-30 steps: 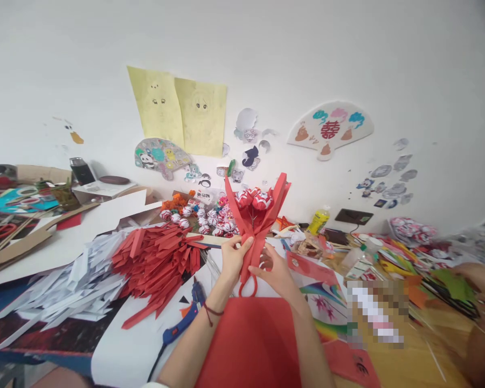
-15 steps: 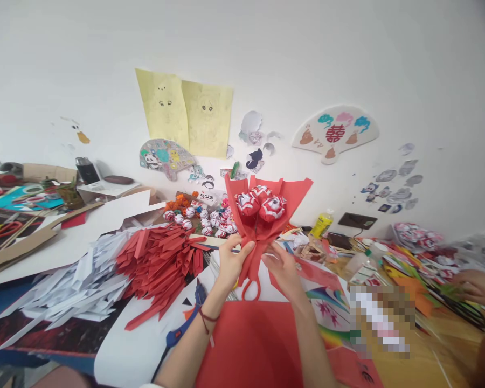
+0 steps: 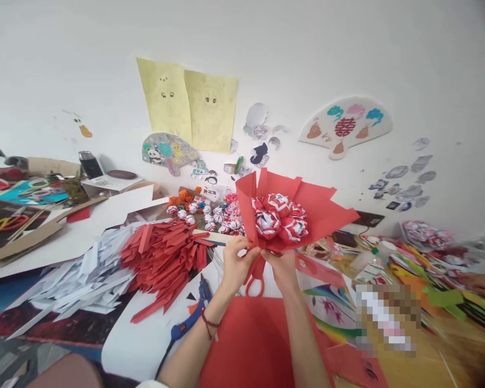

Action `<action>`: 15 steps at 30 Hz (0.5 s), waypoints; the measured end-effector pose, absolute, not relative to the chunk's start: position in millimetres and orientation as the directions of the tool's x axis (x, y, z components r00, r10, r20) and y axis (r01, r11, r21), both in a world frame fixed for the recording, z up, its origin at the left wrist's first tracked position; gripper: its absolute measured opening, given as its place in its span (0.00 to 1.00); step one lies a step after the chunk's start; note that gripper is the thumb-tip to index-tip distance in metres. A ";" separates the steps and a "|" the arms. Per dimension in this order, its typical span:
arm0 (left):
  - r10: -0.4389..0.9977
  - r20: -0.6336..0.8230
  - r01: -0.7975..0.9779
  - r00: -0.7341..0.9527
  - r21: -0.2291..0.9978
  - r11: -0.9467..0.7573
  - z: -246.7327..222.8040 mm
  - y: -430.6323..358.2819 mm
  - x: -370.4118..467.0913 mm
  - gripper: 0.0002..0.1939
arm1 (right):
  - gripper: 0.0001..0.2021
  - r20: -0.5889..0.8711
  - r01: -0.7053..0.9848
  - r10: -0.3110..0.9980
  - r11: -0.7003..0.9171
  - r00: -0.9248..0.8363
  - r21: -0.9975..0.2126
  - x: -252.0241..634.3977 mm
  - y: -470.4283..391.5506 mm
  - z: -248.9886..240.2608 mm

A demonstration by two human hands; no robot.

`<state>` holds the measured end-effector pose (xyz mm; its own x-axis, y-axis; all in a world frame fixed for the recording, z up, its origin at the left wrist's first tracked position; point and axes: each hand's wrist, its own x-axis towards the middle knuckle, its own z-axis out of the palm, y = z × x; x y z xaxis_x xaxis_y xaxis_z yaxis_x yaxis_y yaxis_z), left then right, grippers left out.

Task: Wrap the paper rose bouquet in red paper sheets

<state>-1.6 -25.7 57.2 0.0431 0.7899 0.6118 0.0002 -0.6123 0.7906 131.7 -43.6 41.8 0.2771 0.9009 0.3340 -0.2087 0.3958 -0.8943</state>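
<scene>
Both hands hold a paper flower bouquet (image 3: 281, 215): several red-and-white folded balls inside a flared red paper wrapper (image 3: 321, 213). My left hand (image 3: 239, 264) pinches the gathered base from the left. My right hand (image 3: 281, 267) grips the same base from the right, its thumb close to the left thumb. The wrapper's narrow tail hangs down between the hands. Just below it, the red handle loop of scissors (image 3: 255, 286) shows; the blades are hidden. A red paper sheet (image 3: 248, 345) lies under my forearms.
To the left are piles of red paper strips (image 3: 165, 264) and white paper strips (image 3: 84, 280). A blue glue gun (image 3: 192, 315) lies beside my left forearm. Finished paper balls (image 3: 212, 218) sit behind. Another person's hand (image 3: 479, 283) is at the right edge, near black scissors (image 3: 479, 315).
The bouquet has tipped toward me and to the right, showing more flowers and a wider wrapper. Both hands stay at its base. The view has shifted slightly.
</scene>
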 end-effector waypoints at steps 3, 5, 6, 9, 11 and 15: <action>0.760 0.644 0.137 0.081 0.749 -0.649 64.7 -32.9 -4.5 0.09 | 0.28 0.346 -0.252 0.862 0.452 0.371 -0.856 127.7 -41.5 37.9; 0.746 0.652 0.232 0.132 0.712 -0.663 69.9 -39.1 -7.1 0.07 | 0.27 0.343 -0.288 0.853 0.468 0.394 -0.835 125.7 -40.8 36.7; 0.742 0.652 0.269 0.158 0.694 -0.668 72.1 -42.4 -8.4 0.06 | 0.24 0.339 -0.309 0.855 0.470 0.391 -0.827 125.2 -40.9 36.5; 0.742 0.642 0.325 0.194 0.672 -0.666 76.7 -52.3 -11.3 0.04 | 0.21 0.322 -0.396 0.881 0.448 0.345 -0.801 125.6 -42.3 35.9; 0.753 0.632 0.314 0.182 0.689 -0.654 78.9 -58.9 -12.5 0.05 | 0.19 0.300 -0.455 0.905 0.413 0.301 -0.789 127.2 -43.7 34.0; 0.781 0.599 0.199 0.176 0.756 -0.624 86.1 -73.3 -15.6 0.06 | 0.15 0.266 -0.542 0.943 0.332 0.198 -0.772 132.2 -45.6 24.1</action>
<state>-15.6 -73.3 86.1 0.1764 0.7812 0.5988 0.1987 -0.6241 0.7557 132.2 -45.6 24.1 0.1984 0.9432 0.2663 -0.5424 0.3320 -0.7717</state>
